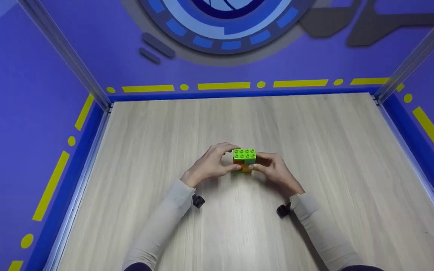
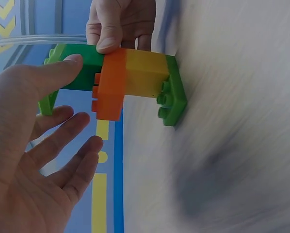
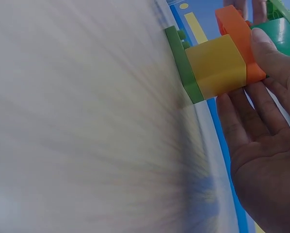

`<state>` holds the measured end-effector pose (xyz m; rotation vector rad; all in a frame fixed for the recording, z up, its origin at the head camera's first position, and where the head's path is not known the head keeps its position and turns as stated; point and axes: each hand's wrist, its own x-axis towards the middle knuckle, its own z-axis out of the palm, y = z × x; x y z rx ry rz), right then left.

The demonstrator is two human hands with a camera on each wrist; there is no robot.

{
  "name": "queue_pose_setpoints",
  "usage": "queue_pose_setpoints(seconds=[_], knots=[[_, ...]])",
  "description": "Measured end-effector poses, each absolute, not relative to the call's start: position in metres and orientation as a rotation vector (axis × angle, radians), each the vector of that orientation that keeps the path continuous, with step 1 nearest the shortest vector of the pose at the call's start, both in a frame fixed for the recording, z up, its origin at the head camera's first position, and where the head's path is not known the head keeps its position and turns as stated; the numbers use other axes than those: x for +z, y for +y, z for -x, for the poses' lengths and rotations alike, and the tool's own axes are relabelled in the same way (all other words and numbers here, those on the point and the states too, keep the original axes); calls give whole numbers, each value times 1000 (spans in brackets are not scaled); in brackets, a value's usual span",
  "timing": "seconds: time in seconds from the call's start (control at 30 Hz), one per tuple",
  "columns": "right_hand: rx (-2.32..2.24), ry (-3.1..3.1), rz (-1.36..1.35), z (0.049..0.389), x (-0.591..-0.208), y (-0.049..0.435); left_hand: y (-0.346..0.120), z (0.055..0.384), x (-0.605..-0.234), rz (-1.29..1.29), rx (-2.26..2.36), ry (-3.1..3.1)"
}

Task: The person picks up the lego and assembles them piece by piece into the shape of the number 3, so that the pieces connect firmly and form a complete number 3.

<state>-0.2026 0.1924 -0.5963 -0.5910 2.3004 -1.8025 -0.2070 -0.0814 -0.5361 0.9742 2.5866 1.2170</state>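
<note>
A stack of toy building bricks (image 1: 244,154) stands upright near the middle of the table. Its top is a lime green brick with studs, over a dark green brick (image 2: 89,60), an orange brick (image 2: 111,90), a yellow brick (image 3: 217,65) and a green base plate (image 2: 176,94). My left hand (image 1: 213,162) holds the upper part from the left, thumb in front by the dark green brick and fingers reaching behind the lime one. From the right, my right hand (image 1: 275,171) pinches the orange and dark green bricks between thumb and fingers.
A pale wood-grain table (image 1: 156,135) lies under the bricks. Blue panels (image 1: 126,67) with yellow markings rise at its back and sides, joined by metal posts (image 1: 66,52). A small black camera (image 1: 198,201) sits on the left wrist, another black camera (image 1: 283,210) on the right.
</note>
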Motion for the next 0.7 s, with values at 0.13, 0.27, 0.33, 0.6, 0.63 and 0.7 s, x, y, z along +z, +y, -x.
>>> queue_pose_setpoints(seconds=[0.13,0.27,0.33,0.6,0.63,0.7], knots=[[-1817,2290,571,201,-598,190,-85,204,-547,-922,1287,2567],[-1829,2286,532,199,-598,188,-86,201,-556,-842,1362,2559],[-1835,2286,517,198,-597,187,-85,199,-561,-807,1405,2549],[-1857,2222,504,196,-595,189,-83,191,-578,-689,1538,2525],[-1858,2216,500,196,-595,190,-84,191,-580,-681,1553,2520],[-1869,2207,501,195,-595,190,-83,191,-582,-675,1574,2512]])
